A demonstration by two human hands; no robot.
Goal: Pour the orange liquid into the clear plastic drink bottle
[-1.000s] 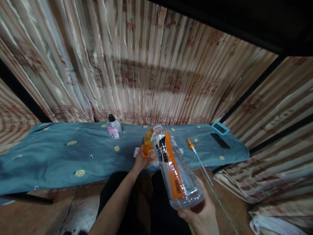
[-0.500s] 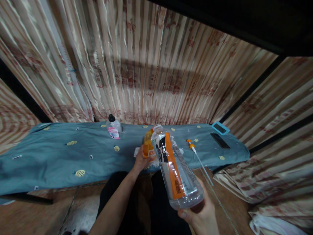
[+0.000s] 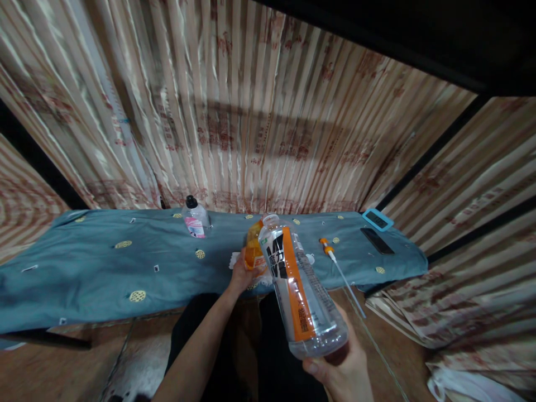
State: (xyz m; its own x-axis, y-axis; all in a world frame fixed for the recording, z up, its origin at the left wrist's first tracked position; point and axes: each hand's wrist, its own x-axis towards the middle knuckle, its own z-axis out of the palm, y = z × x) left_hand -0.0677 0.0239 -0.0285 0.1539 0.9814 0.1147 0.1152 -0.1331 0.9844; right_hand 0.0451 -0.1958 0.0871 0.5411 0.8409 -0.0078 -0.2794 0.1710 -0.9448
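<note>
My right hand is closed round the lower end of a large clear plastic bottle with an orange and silver label. The bottle is tilted, its neck pointing away from me and its base towards me. Behind its neck, my left hand grips an orange bottle, partly hidden by the clear one. The two bottles come together near the clear one's mouth; whether they touch I cannot tell. Beneath them lies something white, mostly covered. To the right rests an orange and white pump head with a long tube.
On the blue-green cloth stands a clear bottle with a black cap and pink label. A light-blue framed digital clock and a dark phone lie at the right end. Striped curtains hang behind, with dark bars at the sides.
The base of the clear bottle and my right hand have shifted very slightly left. My left hand and the orange bottle stay practically where they were.
</note>
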